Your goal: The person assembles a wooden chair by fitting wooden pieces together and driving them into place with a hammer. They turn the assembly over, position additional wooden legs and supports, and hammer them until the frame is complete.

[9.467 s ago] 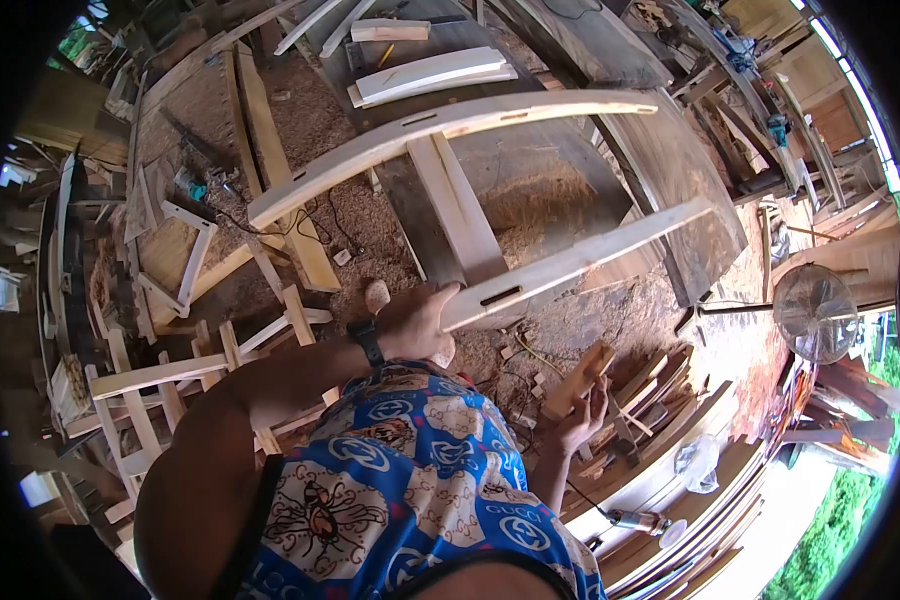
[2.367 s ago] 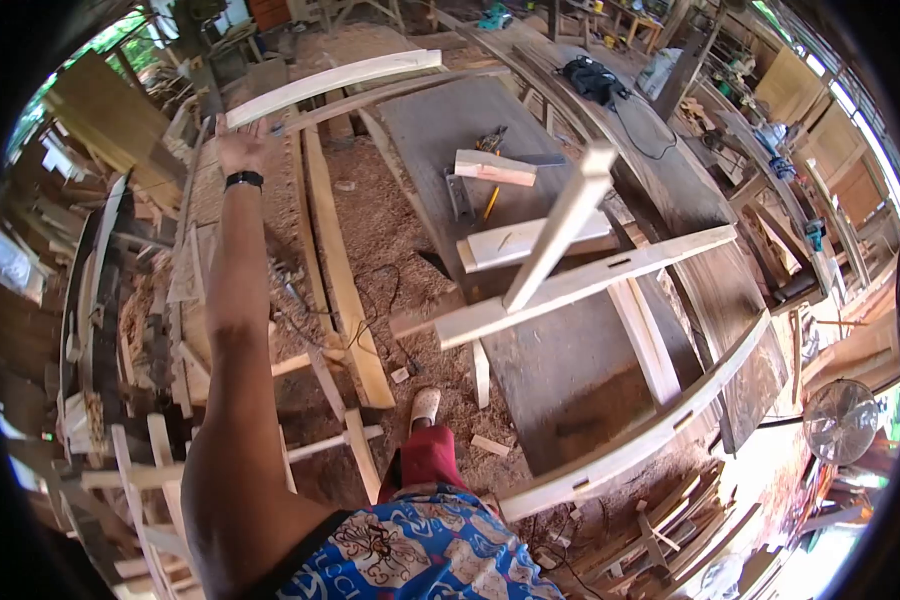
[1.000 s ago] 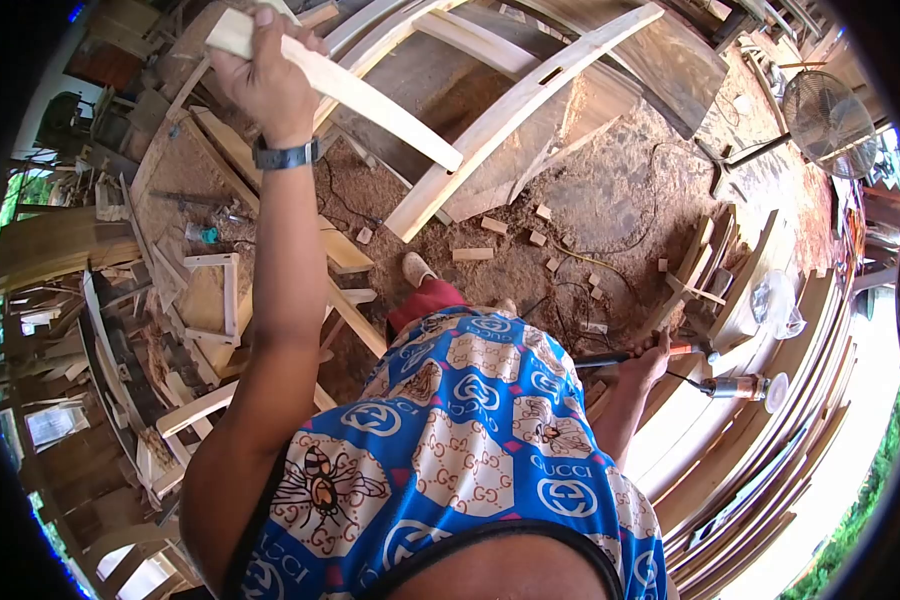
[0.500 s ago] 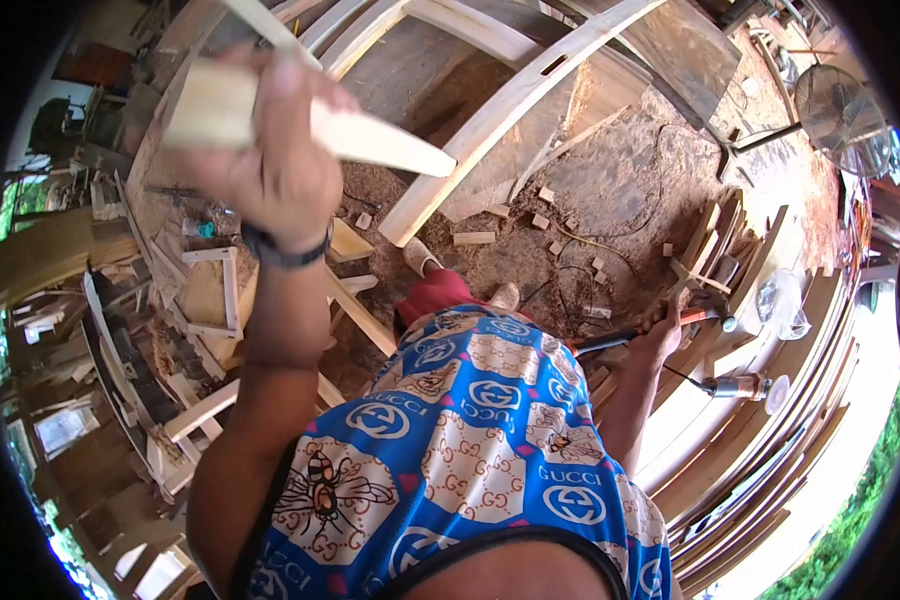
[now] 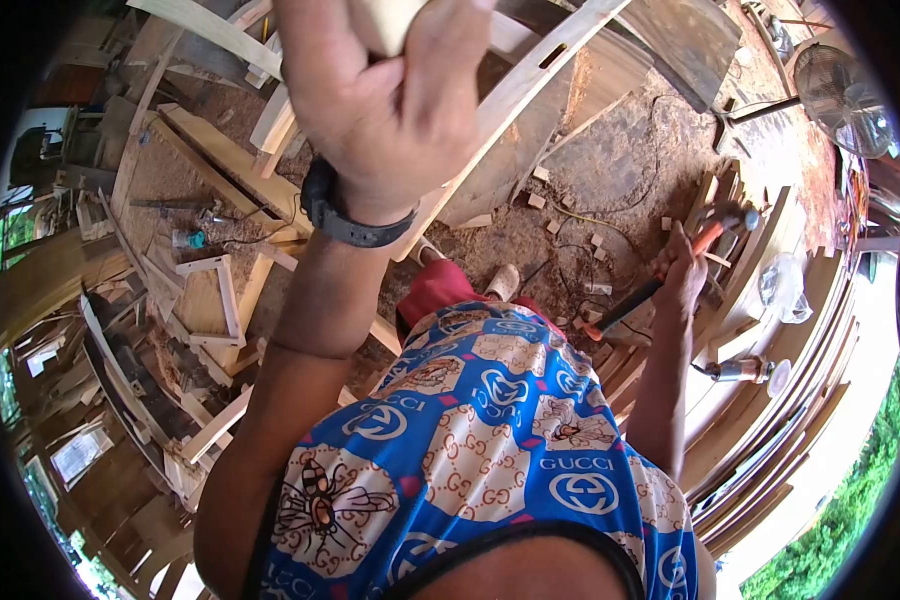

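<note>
My left hand (image 5: 395,110), with a dark watch on its wrist, is raised at the top centre. Its fingers are wrapped round a pale wooden piece (image 5: 385,22), mostly hidden by the hand and cut off by the frame edge. Behind it runs a long curved wooden beam (image 5: 530,85) with a dark slot. Out to the right, my right hand (image 5: 678,268) is closed round the handle of a hammer (image 5: 710,238), orange near its metal head, which points up and right.
Stacked long boards (image 5: 820,320) curve along the right, with a power tool (image 5: 740,369) and a clear plastic bag (image 5: 785,288) on them. A fan (image 5: 840,95) stands at the upper right. Small wood blocks (image 5: 537,201) lie on the dusty floor. A wooden frame (image 5: 228,300) is at left.
My left hand has moved right and nearer the camera with the wooden piece. My right hand has risen slightly, lifting the hammer, whose head now points more upward.
</note>
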`<state>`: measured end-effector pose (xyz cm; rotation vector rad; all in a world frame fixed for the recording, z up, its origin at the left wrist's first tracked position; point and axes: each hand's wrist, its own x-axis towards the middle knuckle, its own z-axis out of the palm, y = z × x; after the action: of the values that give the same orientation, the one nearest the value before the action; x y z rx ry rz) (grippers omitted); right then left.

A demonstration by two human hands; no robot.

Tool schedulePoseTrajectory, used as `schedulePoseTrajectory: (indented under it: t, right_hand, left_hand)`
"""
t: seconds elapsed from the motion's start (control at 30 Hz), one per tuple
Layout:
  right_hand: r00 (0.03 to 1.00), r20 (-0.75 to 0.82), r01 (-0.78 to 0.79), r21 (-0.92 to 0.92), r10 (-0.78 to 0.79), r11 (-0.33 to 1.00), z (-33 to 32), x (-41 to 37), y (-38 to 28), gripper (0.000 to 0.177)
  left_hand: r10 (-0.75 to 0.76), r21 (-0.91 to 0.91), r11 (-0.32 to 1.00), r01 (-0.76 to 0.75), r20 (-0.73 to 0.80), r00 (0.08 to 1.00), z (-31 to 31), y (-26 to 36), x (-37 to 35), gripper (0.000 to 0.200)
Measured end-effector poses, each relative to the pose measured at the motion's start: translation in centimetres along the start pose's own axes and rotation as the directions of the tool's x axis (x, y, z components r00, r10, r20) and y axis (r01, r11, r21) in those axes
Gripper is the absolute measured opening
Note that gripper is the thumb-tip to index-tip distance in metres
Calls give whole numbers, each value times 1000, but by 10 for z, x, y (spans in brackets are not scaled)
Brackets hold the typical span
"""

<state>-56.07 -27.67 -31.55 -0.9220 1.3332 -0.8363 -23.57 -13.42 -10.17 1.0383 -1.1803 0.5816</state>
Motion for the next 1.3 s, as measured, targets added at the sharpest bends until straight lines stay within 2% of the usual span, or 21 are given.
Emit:
schedulePoseTrajectory:
  t: [0.1, 0.17, 0.23, 0.3, 0.33, 0.37, 0.43, 0.47, 0.5, 0.63, 0.7, 0.77, 0.8, 0.83, 0.9, 1.03, 1.1, 1.13, 1.17, 1.23, 1.3]
  right_hand:
    - [911, 293, 345, -163, -289, 924, 26, -13, -95, 20]
    - [842, 396, 367, 75, -365, 927, 36, -9, -163, 15]
    - [764, 234, 500, 372, -601, 782, 95, -94, -231, 33]
    - [443, 715, 292, 455, -541, 841, 74, -78, -253, 45]
    - [358, 779, 310, 422, -515, 852, 82, -79, -262, 42]
    - [361, 757, 509, 329, -545, 795, 91, -85, -265, 37]
    - [433, 749, 790, -48, -502, 611, 97, -99, -287, 25]
    - [197, 762, 954, -3, -617, 301, 106, -105, -297, 19]
    - [132, 784, 991, -105, -607, 79, 109, -118, -309, 19]
    - [-11, 759, 984, -106, -651, -141, 124, -160, -330, 13]
    - [-55, 742, 991, -42, -668, -128, 133, -161, -323, 18]
    - [139, 891, 963, -224, -432, -152, 137, -162, -306, 16]
    - [-35, 947, 887, -118, -320, -446, 137, -145, -298, 20]
    - [30, 952, 920, -146, -305, -365, 137, -138, -296, 25]
    - [-106, 922, 843, -115, -372, -525, 136, -153, -318, 20]
    - [60, 841, 971, -174, -537, -164, 135, -173, -319, 18]
    - [111, 896, 922, -254, -429, -292, 134, -152, -305, 20]
    - [-80, 958, 857, -75, -275, -510, 131, -125, -294, 21]
    - [6, 962, 909, -119, -272, -400, 132, -136, -293, 23]
    - [34, 948, 872, -184, -318, -454, 133, -157, -323, 28]
    - [18, 918, 915, -176, -397, -364, 134, -160, -319, 27]
  left_hand:
    - [62, -31, 998, -60, 49, 997, -20, -13, -7, 45]
    - [-2, -94, 996, -1, -35, 999, -15, -10, -5, 36]
    - [40, -144, 989, -31, 59, 997, -13, -18, 1, 23]
    - [-208, -219, 950, 223, 90, 974, -16, -10, -8, 22]
    - [-329, -192, 916, 353, 143, 933, -16, -4, -10, 17]
    - [-327, -97, 928, 359, 249, 912, -21, -9, -13, 17]
    - [-443, -41, 882, 470, 267, 856, -23, 4, -9, 15]
    - [-432, -44, 889, 456, 249, 867, -26, 7, -9, 15]
    - [-380, 3, 921, 390, 234, 895, -29, 9, -11, 16]
    - [-287, 107, 957, 269, 216, 933, -36, 12, -12, 18]
    - [-333, 159, 939, 305, 197, 922, -35, 13, -12, 18]
    - [-246, 57, 969, 240, 182, 952, -34, 12, -10, 20]
    - [-151, 53, 988, 145, 151, 977, -34, 6, -9, 23]
    - [-81, 174, 984, 42, 223, 971, -35, 6, -7, 29]
    - [-77, 151, 987, 48, 198, 977, -35, 4, -7, 26]
    - [-190, 214, 966, 142, 220, 957, -35, 2, -15, 25]
    - [-57, 351, 936, -25, 219, 974, -32, -7, -22, 11]
    - [-266, 188, 958, 218, 293, 918, -36, -21, -37, 10]
    - [-265, 191, 958, 216, 294, 918, -35, -15, -32, 10]
    - [-184, 96, 981, 171, 153, 971, -29, -2, -17, 9]
    - [-192, 57, 981, 183, 232, 954, -33, -6, -20, 11]
